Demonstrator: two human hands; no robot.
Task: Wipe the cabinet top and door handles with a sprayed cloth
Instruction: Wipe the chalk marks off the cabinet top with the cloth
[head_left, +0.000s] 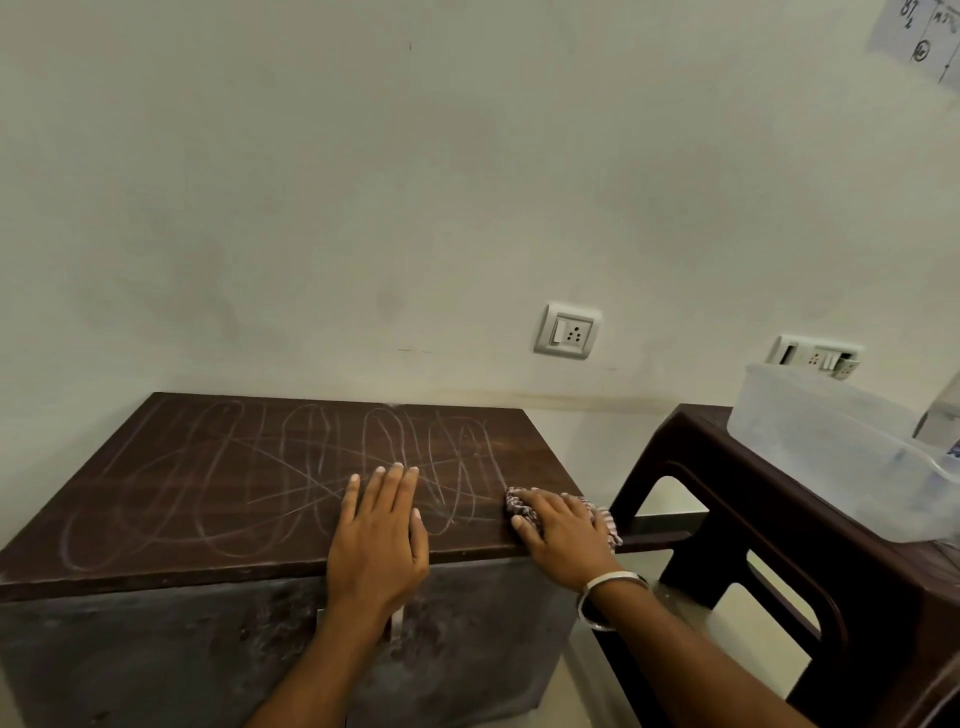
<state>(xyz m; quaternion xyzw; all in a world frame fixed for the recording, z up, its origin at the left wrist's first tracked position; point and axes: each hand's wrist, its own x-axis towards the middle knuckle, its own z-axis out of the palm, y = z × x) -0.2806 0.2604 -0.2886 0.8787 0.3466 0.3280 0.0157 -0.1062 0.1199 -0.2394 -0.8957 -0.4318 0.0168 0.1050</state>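
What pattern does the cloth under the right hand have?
The cloth is striped or checked in reddish-pink and white, seen in the head view; the right hand hides most of it.

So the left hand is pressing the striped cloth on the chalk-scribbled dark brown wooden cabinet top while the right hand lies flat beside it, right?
Not quite. In the head view the right hand presses the striped cloth on the chalk-scribbled dark brown wooden cabinet top, and the left hand lies flat beside it.

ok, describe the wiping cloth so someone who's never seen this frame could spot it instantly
Find the dark brown cabinet top covered in pale chalk scribbles, against the wall. At its front right corner the right hand presses down on a crumpled cloth. It is the only fabric there, pinkish with a checked pattern; the left hand lies flat on bare wood.
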